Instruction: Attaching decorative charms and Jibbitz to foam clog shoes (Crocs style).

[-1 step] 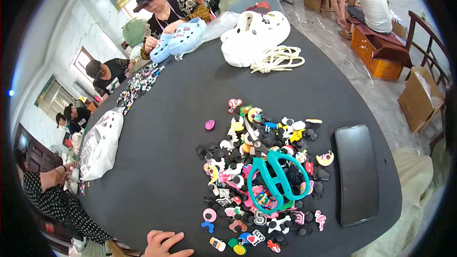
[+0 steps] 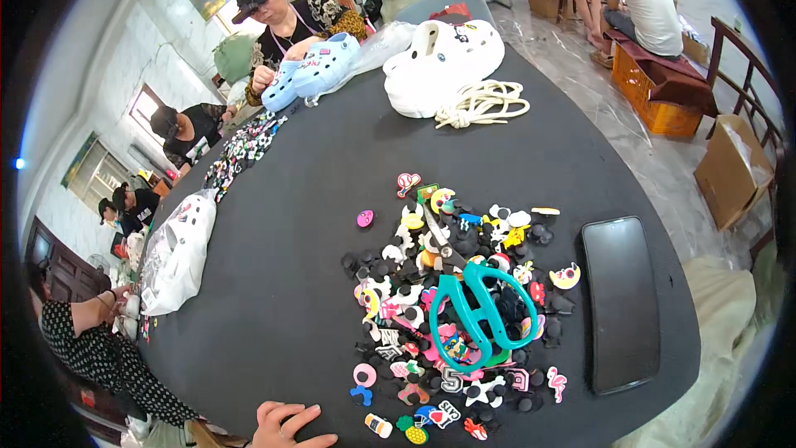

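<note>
Nothing has visibly moved; the left grip point(image 2: 283, 429) rests released, loosely spread, on the table point(image 2: 298, 207).

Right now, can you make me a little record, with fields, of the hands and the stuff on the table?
Left hand: at the near edge, fingers spread, nothing visible in its grip
Right hand: not in view
Table: black
Charms: colourful heap, right of the left hand, some lying loose around it
Scissors: teal handles, lying on the charms
Phone: dark screen, right of the heap
White clogs: far side
Rope: cream bundle, by the white clogs
</note>
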`<state>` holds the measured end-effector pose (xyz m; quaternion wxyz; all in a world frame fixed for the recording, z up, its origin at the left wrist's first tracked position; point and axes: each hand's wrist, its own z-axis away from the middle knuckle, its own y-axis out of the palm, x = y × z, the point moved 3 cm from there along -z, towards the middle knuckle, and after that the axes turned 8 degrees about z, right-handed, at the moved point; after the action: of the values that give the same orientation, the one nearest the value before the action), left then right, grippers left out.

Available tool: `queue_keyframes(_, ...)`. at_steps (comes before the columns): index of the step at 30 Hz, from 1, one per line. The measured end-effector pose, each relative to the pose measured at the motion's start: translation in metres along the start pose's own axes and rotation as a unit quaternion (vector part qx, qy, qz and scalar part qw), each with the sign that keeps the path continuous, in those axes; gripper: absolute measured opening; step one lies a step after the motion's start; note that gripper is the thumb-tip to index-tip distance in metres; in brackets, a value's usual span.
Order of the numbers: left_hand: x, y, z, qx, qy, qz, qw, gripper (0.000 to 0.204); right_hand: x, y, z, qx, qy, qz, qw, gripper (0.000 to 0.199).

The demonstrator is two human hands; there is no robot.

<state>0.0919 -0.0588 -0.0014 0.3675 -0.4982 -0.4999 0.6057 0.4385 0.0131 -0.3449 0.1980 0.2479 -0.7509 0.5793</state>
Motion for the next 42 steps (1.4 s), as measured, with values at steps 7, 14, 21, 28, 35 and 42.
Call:
queue_keyframes(7, 0.001, -0.002, 0.004, 0.003, -0.006, 0.013, 1.000, 0.071, 0.031, -0.007, 0.024, 0.082, 0.027, -0.070, 0.994, 0.048)
queue_keyframes(14, 0.005, 0.002, -0.009, -0.015, 0.019, -0.003, 1.000, 0.068, 0.061, -0.049, 0.207, 0.121, 0.246, -0.132, 0.953, 0.046)
queue_keyframes(21, -0.016, 0.005, -0.006, -0.090, 0.055, -0.041, 0.994, 0.067, 0.189, -0.156, 0.363, -0.127, 0.333, -0.162, 0.920, 0.027)
queue_keyframes(28, -0.028, -0.004, 0.000, -0.094, 0.072, -0.051, 0.992, 0.068, 0.112, -0.290, 0.549, -0.507, 0.516, 0.212, 0.657, 0.035)
queue_keyframes(35, -0.027, -0.008, 0.008, -0.093, 0.069, -0.060, 0.991, 0.069, 0.060, -0.285, 0.678, -0.401, 0.805, 0.194, 0.393, 0.091)
queue_keyframes(42, -0.036, -0.009, 0.004, -0.094, 0.100, -0.080, 0.987, 0.068, 0.078, -0.256, 0.699, -0.355, 0.773, 0.195, 0.488, 0.046)
